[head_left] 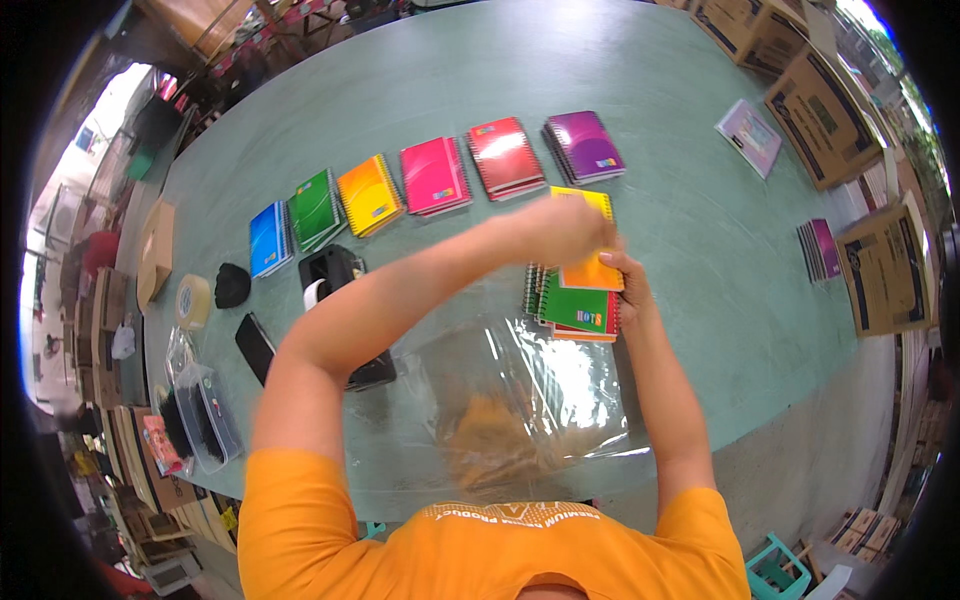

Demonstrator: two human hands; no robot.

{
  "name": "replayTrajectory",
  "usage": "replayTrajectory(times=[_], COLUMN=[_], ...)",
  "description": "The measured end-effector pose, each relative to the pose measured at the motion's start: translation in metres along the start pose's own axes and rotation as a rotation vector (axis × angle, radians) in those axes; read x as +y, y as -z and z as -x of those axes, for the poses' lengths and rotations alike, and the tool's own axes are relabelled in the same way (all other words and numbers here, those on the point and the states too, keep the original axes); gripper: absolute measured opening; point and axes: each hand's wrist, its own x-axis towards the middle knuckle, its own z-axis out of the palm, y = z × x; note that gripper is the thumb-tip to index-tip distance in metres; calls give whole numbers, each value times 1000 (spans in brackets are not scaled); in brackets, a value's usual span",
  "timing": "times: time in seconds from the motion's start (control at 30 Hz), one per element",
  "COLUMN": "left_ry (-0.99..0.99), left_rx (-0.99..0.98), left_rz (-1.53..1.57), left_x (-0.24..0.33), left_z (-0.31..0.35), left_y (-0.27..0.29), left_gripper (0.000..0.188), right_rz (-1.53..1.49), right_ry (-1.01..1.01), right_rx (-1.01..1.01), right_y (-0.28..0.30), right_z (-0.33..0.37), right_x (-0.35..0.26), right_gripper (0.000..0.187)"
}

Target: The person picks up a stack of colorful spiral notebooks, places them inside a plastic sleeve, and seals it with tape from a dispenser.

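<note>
My right hand (632,283) grips the right side of a stack of small spiral notebooks, its thumb on a yellow-orange notebook (588,276). Under that one lie a green notebook (572,305) and, at the lower edge, a red one. My left hand (568,232) is over the yellow notebook's upper part, smeared by motion, so its fingers cannot be made out. Just below the stack, clear plastic sheets (470,375) lie shiny on the table. Beyond my hands runs a row of notebook piles: blue (268,240), green (316,210), yellow (370,195), pink (434,177), red (506,158) and purple (586,146).
Left on the green table (690,230) are a black bag (330,265), a phone (255,347), a tape roll (193,302), a black cap-like item (232,286) and a plastic bin (207,425). Cardboard boxes (822,120) and a purple notebook pile (819,250) line the right.
</note>
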Motion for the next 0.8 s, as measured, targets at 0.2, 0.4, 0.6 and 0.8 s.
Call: replayTrajectory(times=[0.2,0.4,0.6,0.8], left_ry=[231,128,-245,-64], left_rx=[223,492,-43,629], left_rz=[-658,-483,-289,-235], left_x=[-124,-58,119,122], left_z=[-66,-71,14,66], left_y=[-48,-28,-72,-141], left_gripper=[49,34,75,82], right_rz=[4,-3,56,694], right_ry=[84,134,-215,-278], right_rx=[27,207,76,47], right_y=[34,53,49,-17], right_z=[76,123,123,120], right_x=[-34,-60,-61,-25], right_gripper=[43,51,53,70])
